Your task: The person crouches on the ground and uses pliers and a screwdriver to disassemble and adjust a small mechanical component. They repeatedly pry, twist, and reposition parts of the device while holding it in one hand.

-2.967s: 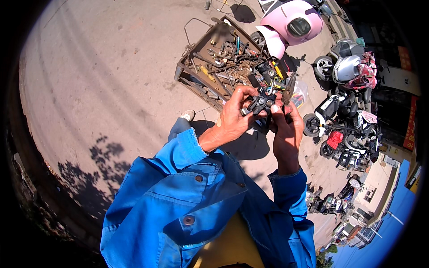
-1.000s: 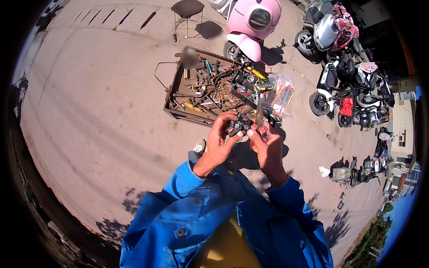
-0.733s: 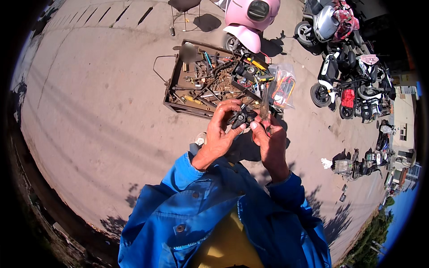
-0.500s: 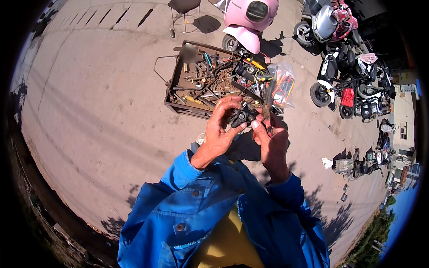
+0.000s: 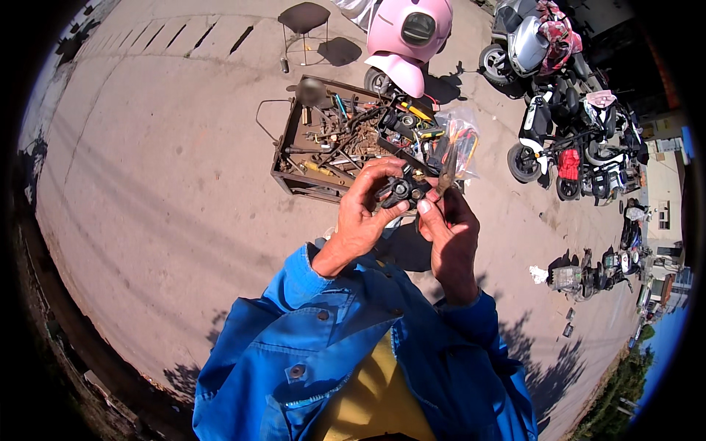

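My left hand [image 5: 365,217] is closed round a small black part [image 5: 403,188] with a bolt or round boss in it, held in front of my chest. My right hand [image 5: 450,242] grips pliers [image 5: 446,173] with red handles, jaws pointing up; its thumb is at the lower right side of the black part. Whether the pliers' jaws touch the part is unclear. Just beyond my hands, a rusty metal toolbox [image 5: 291,165] holds several tools, a black tray [image 5: 388,132] and a clear bag [image 5: 463,128] with coloured wires.
A pink scooter [image 5: 404,33] stands behind the toolbox, near a stool [image 5: 301,16]. Several scooters [image 5: 529,44] line the right side, with more [image 5: 588,268] farther down. A building [image 5: 662,217] is at the far right. A drain grate [image 5: 198,37] crosses the pavement.
My hands have risen in the picture since three seconds ago, as the view shifted to show more pavement ahead. The black part has turned slightly; both grips persist.
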### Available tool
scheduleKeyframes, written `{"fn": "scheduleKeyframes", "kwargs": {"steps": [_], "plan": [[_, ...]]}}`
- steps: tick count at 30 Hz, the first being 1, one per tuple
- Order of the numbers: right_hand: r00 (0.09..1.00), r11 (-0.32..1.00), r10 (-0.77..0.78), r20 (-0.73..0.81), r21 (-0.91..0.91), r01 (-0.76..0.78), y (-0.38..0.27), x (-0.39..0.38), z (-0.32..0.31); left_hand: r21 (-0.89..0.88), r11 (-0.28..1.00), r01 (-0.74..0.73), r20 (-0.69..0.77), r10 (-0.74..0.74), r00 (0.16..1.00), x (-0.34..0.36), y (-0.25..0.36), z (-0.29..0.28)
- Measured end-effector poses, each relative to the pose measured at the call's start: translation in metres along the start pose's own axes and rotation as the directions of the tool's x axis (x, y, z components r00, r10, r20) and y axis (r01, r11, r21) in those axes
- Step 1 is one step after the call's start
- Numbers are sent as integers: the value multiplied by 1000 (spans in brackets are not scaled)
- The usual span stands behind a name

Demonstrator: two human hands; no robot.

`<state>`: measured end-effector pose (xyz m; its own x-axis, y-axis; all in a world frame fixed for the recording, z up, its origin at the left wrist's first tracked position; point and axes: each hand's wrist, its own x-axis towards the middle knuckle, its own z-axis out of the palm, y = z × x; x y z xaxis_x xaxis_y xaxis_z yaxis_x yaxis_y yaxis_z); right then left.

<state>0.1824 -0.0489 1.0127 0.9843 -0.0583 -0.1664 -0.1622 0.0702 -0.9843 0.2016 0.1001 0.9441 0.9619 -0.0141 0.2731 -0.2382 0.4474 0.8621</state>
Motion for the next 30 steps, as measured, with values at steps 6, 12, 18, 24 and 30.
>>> {"fn": "scheduleKeyframes", "kwargs": {"steps": [6,12,18,24,30], "plan": [[1000,999,-14,-15,48,15,-3,-5,-1,52,998,-33,25,31,999,-1,1,0],[999,999,-43,-13,-6,43,-12,-9,-2,23,999,-40,14,40,999,-1,6,4],[999,998,-40,-25,-39,39,-23,-12,0,-33,999,-17,-6,17,1000,-2,9,6],[999,997,-54,-2,-46,54,-27,-13,-1,-118,993,-24,-37,20,999,0,14,11],[996,995,-85,14,-57,86,-29,-15,-1,-128,991,-29,-46,24,999,-1,16,12]]}}
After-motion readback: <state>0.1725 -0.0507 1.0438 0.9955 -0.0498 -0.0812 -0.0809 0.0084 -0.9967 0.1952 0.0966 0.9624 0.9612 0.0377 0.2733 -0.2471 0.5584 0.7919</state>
